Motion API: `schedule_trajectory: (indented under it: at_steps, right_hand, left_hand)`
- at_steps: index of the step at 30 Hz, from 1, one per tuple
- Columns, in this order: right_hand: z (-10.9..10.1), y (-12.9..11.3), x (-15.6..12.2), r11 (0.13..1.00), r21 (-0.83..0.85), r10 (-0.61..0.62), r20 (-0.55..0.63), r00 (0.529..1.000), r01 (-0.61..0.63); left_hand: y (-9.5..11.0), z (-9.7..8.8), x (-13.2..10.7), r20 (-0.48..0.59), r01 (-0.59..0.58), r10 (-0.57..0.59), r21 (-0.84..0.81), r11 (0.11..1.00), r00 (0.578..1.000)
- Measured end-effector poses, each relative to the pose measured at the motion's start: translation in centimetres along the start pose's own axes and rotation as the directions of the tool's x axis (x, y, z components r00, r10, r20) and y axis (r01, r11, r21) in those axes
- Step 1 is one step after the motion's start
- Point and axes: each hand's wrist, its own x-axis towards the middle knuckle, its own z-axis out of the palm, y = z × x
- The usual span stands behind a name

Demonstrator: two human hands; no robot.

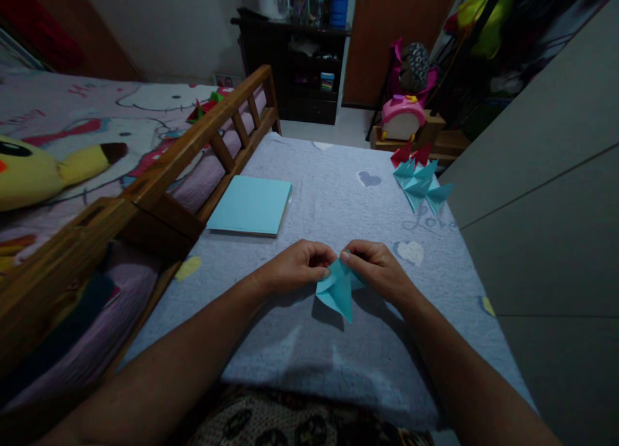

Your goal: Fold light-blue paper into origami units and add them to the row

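Between my two hands is a light blue origami paper piece (340, 292), folded into pointed flaps and held just above the bed sheet. My left hand (302, 265) pinches its left side between thumb and fingers. At the top right of the fold, my right hand (374, 265) grips the paper with thumb and forefinger. A stack of light blue square paper (251, 204) lies ahead on the left. Folded blue origami pieces (420, 183) sit together at the far right, with red origami pieces (411, 154) just behind them.
A wooden bed rail (193, 149) runs along the left, with a printed blanket and a yellow plush toy (33, 175) beyond it. The patterned sheet (333, 201) covers the surface before me. A pale cabinet (546, 201) stands close on the right. Behind are a dark shelf and a pink toy case (403, 118).
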Motion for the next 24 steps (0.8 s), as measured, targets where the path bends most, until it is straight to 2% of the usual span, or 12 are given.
schedule_trajectory:
  at_steps: [11,21,24]
  right_hand:
    - [-0.01,-0.19,-0.08,0.998,-0.047,-0.036,-0.002,0.999,0.036]
    - [0.06,-0.14,-0.18,1.000,-0.010,-0.009,0.011,1.000,0.009]
    - [-0.02,-0.07,-0.08,1.000,0.005,0.011,0.002,1.000,-0.011]
  left_hand:
    - [0.05,-0.33,0.17,0.033,0.036,-0.035,-0.021,0.999,0.999]
    - [-0.21,-0.36,0.21,0.051,0.058,-0.058,-0.004,0.998,0.997]
    - [-0.10,-0.59,0.11,0.048,0.035,-0.033,-0.039,0.999,0.998]
